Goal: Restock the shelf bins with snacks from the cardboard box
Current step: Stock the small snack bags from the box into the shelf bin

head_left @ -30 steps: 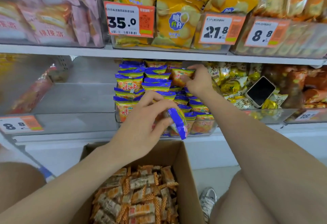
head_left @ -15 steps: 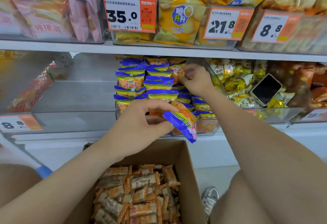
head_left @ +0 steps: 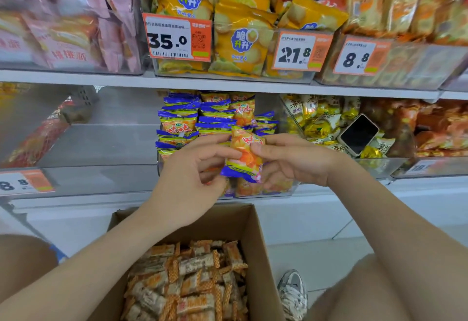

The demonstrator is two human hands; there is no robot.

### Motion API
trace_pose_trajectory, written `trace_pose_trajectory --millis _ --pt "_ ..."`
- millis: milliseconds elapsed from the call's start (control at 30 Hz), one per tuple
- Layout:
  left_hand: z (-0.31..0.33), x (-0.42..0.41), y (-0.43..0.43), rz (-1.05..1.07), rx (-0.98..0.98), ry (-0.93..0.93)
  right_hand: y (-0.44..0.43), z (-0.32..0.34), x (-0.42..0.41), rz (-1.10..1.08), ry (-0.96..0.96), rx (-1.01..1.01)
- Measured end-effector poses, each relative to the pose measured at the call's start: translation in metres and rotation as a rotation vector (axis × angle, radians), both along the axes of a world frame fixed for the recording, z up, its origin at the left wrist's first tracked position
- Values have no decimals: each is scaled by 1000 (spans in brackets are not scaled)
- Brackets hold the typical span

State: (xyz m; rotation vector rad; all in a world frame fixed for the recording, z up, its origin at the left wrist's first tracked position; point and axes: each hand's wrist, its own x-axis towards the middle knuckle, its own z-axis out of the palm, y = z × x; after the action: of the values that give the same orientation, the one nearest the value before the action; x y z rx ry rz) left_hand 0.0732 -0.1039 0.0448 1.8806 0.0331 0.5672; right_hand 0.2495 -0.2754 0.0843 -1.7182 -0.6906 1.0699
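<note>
Both hands meet in front of the middle shelf bin (head_left: 283, 192), a clear bin stacked with blue-and-orange snack packs (head_left: 182, 120). One such snack pack (head_left: 244, 154) stands upright between them. My left hand (head_left: 192, 171) pinches its left edge and my right hand (head_left: 291, 160) pinches its right edge with thumb on the front. Below, the open cardboard box (head_left: 263, 257) holds several small orange-and-white wrapped snacks (head_left: 192, 277).
An almost bare clear bin (head_left: 101, 148) sits left of the middle one. To the right, a bin of yellow packs (head_left: 316, 123) has a phone (head_left: 358, 134) lying on it. Price tags hang on the upper shelf bins (head_left: 178, 38). A shoe (head_left: 293, 293) rests beside the box.
My right hand drew back from the stacked packs and came down to the pack held by my left hand. The pack turned upright, and both hands now hold it.
</note>
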Motion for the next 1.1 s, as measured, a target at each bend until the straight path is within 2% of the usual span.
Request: trace_pose_trajectory --millis 100,233,267,367,433,600,667,767,933,1100 --pt "-1 4 0 71 113 7 -4 -7 7 -53 -38 101" --pt "-8 13 7 322 611 -100 -3 -15 27 -216 -94 148" --pt "-11 16 9 362 721 -104 0 -18 33 -291 -181 129" --pt "-20 24 13 433 963 -3 13 -28 47 -469 -622 18" --pt "-26 30 15 474 1057 91 25 -37 56 -512 -770 -68" --pt "-35 39 22 481 1141 196 63 -47 74 -584 -831 -138" --pt "-34 40 22 479 1144 201 76 -46 75 -526 -837 -165" --pt "-32 40 23 478 1133 199 87 -45 79 -399 -841 -321" --pt "-30 41 23 474 1114 202 92 -46 83 -346 -938 -518" --pt "-32 41 24 473 1118 185 100 -56 64 -485 -1010 -478"
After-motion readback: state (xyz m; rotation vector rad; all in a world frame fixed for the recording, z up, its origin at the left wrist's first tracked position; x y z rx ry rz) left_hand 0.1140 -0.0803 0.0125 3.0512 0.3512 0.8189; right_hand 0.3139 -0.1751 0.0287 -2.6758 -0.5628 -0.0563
